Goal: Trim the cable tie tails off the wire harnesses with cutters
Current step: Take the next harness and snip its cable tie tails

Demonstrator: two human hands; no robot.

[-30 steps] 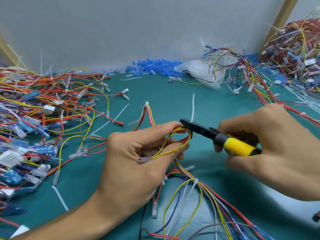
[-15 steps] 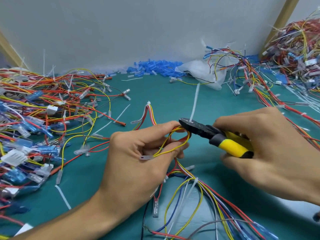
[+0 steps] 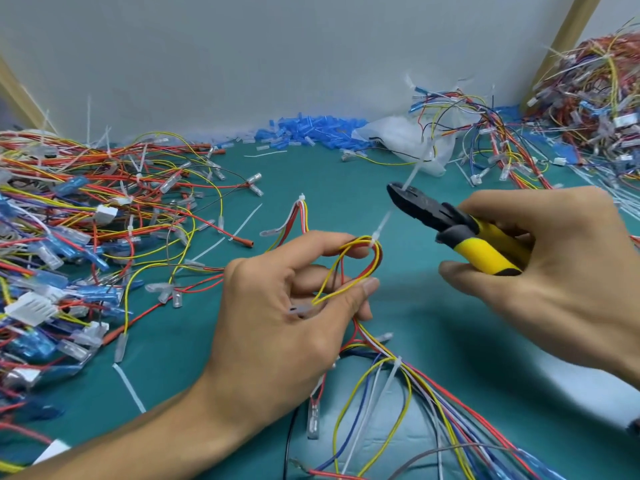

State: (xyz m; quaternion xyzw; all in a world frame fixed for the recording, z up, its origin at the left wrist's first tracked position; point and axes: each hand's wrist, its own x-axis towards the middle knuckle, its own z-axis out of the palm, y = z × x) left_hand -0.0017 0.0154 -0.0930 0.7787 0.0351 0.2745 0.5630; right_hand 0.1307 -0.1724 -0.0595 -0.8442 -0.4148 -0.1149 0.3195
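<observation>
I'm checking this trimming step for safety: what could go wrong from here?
The cut tail sits loose at the tip of the cutters; it may drop among the harnesses. A stub seems to remain on the cable tie; re-cutting so close could nick the wire loop or fingers of the left hand.

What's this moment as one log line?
left hand: holds wire loop | right hand: grips cutters | severed tail: at cutters' tip

We record the left hand [image 3: 287, 306] pinching the wire loop [image 3: 360, 241]; the right hand [image 3: 561, 271] grips the cutters [image 3: 485, 251], fingers curled.
</observation>
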